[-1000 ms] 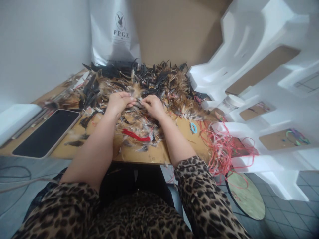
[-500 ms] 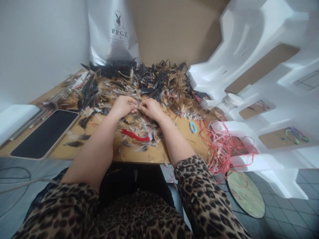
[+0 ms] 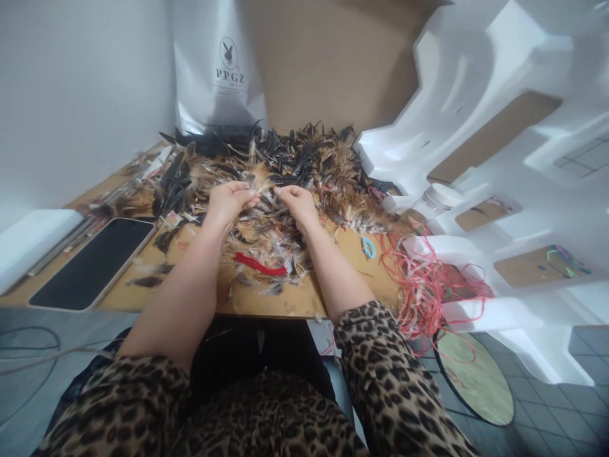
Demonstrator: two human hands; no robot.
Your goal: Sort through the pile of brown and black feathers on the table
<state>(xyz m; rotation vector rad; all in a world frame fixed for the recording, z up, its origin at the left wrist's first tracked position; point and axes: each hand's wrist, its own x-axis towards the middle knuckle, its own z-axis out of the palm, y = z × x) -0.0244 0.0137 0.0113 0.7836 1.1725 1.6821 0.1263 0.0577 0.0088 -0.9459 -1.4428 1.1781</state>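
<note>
Over the loose feathers in the middle of the table, my left hand (image 3: 229, 202) pinches the base of a small brown feather tuft (image 3: 261, 177), its fluffy end pointing up. A short gap to the right, my right hand (image 3: 300, 205) has thumb and forefinger pressed together; whatever is between them is too small to make out. Behind both hands spreads a pile of black and brown feathers (image 3: 304, 157). A bundle of red thread (image 3: 259, 264) lies on the scattered small feathers nearer the table's front edge.
A phone (image 3: 92, 263) lies at the left. On the right are a blue ring (image 3: 368, 248), tangled pink strings (image 3: 423, 279), a lidded jar (image 3: 438, 197) and a large white foam piece (image 3: 394, 149). A white bag (image 3: 221, 101) stands behind the feathers.
My hands first came closer together and lower, hiding the tuft. Now they have moved slightly apart, and the tuft shows again above my left fingertips. The view shifted a little.
</note>
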